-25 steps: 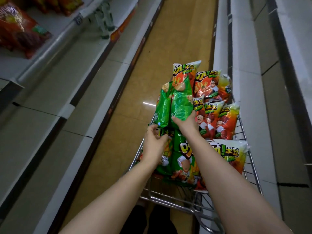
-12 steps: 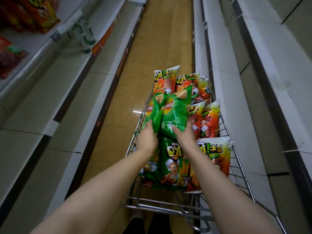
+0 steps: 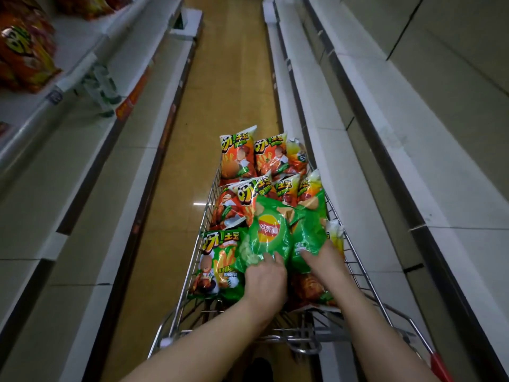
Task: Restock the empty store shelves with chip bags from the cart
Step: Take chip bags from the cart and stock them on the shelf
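Mid-aisle, cart, left hand, right hand gripping bags

Green chip bags with red-yellow logo; orange-red bags behind.

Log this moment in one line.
left hand: holds green logo bag | right hand: holds other green bag | both bags over cart | stage: pickup

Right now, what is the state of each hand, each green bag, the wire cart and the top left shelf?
Left hand: grips the lower edge of the green plastic chip bag with the round red and yellow logo.
Right hand: grips the second green chip bag.
Both green bags: puffed, over the cart's pile.
Silver wire cart: loaded with orange chip bags.
White top left shelf: holds blurred orange bags.
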`<state>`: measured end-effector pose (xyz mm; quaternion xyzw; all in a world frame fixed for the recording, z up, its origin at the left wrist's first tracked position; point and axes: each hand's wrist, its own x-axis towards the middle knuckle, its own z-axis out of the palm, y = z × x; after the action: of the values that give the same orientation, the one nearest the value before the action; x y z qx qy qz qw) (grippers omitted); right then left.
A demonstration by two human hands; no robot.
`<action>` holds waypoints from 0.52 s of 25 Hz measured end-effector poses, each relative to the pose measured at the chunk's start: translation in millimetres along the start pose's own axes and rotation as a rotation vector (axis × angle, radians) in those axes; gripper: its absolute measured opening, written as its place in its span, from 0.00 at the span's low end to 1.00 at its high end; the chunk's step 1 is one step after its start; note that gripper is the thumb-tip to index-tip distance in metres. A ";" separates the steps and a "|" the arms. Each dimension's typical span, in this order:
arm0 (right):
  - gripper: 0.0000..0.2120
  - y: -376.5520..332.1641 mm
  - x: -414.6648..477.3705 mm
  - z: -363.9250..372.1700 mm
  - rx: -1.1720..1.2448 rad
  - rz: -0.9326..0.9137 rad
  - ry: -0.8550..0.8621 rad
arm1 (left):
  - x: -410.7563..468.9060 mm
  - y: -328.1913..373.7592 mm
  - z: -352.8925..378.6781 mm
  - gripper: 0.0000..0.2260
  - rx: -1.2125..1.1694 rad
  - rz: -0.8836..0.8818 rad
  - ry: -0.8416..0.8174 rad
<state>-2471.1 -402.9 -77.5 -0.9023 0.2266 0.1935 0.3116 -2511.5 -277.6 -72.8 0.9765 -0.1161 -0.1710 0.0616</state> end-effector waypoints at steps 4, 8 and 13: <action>0.25 -21.0 -16.3 -6.7 -0.238 -0.245 0.267 | 6.4 -2.4 22.2 0.20 -0.119 0.001 0.131; 0.22 -54.2 14.1 -4.3 -0.131 -0.357 0.194 | 19.7 -30.7 17.4 0.39 -0.396 -0.255 0.080; 0.23 -86.5 48.9 -0.9 -0.302 -0.299 0.051 | 25.8 -53.4 32.8 0.61 -0.758 -0.403 -0.075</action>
<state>-2384.9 -356.7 -59.7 -0.9670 0.0664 0.1539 0.1921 -2488.4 -235.0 -120.2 0.8811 0.1458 -0.2454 0.3771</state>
